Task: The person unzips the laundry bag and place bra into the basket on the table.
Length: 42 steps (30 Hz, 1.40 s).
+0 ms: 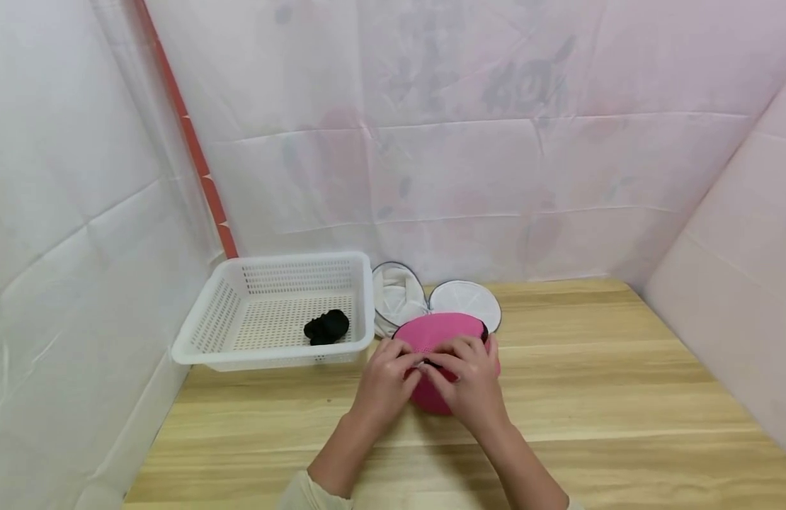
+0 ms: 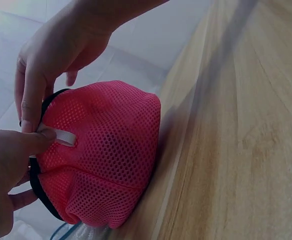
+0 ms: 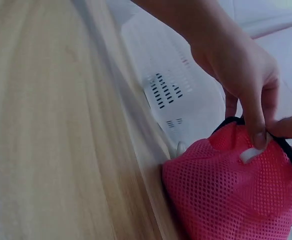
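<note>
A pink mesh laundry bag point(image 1: 439, 329), rounded and with a black-edged opening point(image 2: 42, 195), stands on the wooden table in front of the person. My left hand point(image 1: 380, 379) pinches its edge near a small white fabric tab point(image 2: 66, 136), thumb on the near side. From the other side my right hand point(image 1: 471, 379) pinches the same black edge, its fingertips meeting those of the left hand. In the right wrist view the left thumb lies beside the white tab point(image 3: 250, 154). The inside of the bag is hidden.
At the left stands a white perforated plastic basket point(image 1: 195, 340) with a black bundled cloth item point(image 1: 329, 327) inside. Behind the pink bag lie two round white dark-rimmed mesh pieces point(image 1: 396, 290), against a white sheet wall point(image 1: 444, 177). Similar sheets hang on both sides.
</note>
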Tool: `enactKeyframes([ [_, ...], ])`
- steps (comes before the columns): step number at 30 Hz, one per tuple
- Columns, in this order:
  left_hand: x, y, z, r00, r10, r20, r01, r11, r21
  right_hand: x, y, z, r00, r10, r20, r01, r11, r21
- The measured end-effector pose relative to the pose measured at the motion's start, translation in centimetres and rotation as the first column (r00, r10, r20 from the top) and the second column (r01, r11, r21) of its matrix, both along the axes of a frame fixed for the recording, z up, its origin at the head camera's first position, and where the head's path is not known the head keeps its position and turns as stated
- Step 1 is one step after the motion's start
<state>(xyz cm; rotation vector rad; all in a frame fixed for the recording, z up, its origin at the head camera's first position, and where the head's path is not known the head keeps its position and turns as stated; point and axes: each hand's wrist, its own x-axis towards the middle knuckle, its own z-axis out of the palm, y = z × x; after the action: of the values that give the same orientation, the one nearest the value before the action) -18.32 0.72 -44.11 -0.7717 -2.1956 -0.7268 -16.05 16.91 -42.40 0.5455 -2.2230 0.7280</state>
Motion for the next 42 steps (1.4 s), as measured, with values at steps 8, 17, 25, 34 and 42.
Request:
enactKeyframes([
  [8, 0.3, -0.2, 0.2, 1.000, 0.007, 0.015, -0.007, 1.000, -0.004, 0.2, -0.8, -0.5, 0.987, 0.034, -0.160, -0.035, 0.999, -0.006],
  [17, 0.4, -0.3, 0.3, 1.000, 0.012, 0.009, -0.012, 1.000, 0.000, -0.1, -0.9, -1.5, 0.967, 0.114, -0.230, -0.129, 0.990, -0.049],
  [25, 0.3, -0.3, 0.3, 1.000, -0.008, 0.004, 0.008, 1.000, 0.021, -0.2, -0.5, -1.9, 0.975, 0.129, -0.179, -0.150, 0.983, -0.108],
  [34, 0.2, -0.3, 0.3, 0.999, -0.034, 0.019, 0.034, 0.999, 0.007, -0.4, -0.3, -2.2, 0.973, 0.128, -0.189, -0.166, 0.966, -0.199],
  [42, -0.1, -0.5, 0.0, 0.998, -0.056, 0.007, 0.056, 0.998, 0.020, -0.5, 0.2, -1.9, 0.981, 0.107, -0.159, -0.139, 0.969, -0.204],
])
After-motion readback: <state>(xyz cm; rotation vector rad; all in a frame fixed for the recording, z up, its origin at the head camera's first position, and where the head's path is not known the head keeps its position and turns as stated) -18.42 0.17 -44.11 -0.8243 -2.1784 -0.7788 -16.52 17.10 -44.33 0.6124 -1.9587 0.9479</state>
